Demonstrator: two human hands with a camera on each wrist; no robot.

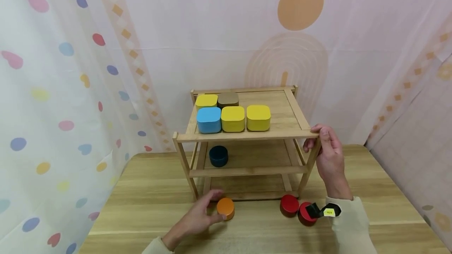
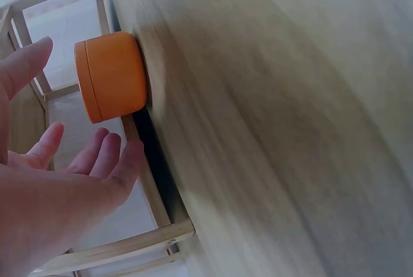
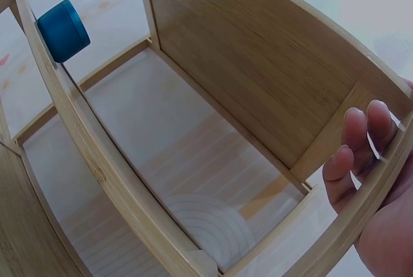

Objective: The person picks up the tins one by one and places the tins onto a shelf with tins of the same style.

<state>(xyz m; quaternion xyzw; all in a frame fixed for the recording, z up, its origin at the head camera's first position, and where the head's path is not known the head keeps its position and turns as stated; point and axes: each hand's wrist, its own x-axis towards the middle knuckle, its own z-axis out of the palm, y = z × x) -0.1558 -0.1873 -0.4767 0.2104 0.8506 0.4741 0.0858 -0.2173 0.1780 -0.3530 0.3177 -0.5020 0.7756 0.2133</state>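
Note:
A round orange tin (image 1: 225, 208) stands on the table before a three-tier wooden shelf rack (image 1: 243, 171). My left hand (image 1: 198, 215) is just left of the tin, thumb and fingers spread around it. In the left wrist view a gap separates the fingers (image 2: 106, 154) from the orange tin (image 2: 113, 77). My right hand (image 1: 330, 158) grips the rack's front right corner, its fingers (image 3: 358, 138) curled behind the post. On the middle shelf sits a round dark blue tin (image 1: 218, 156), also visible as a blue tin (image 3: 63, 31) in the right wrist view.
Yellow tins (image 1: 258, 118), a light blue tin (image 1: 209, 120) and a brown tin (image 1: 228, 99) stand on the top shelf. Two red tins (image 1: 289, 205) are on the wooden table (image 1: 141, 203) at front right. A patterned curtain (image 1: 197, 30) hangs behind and to the left.

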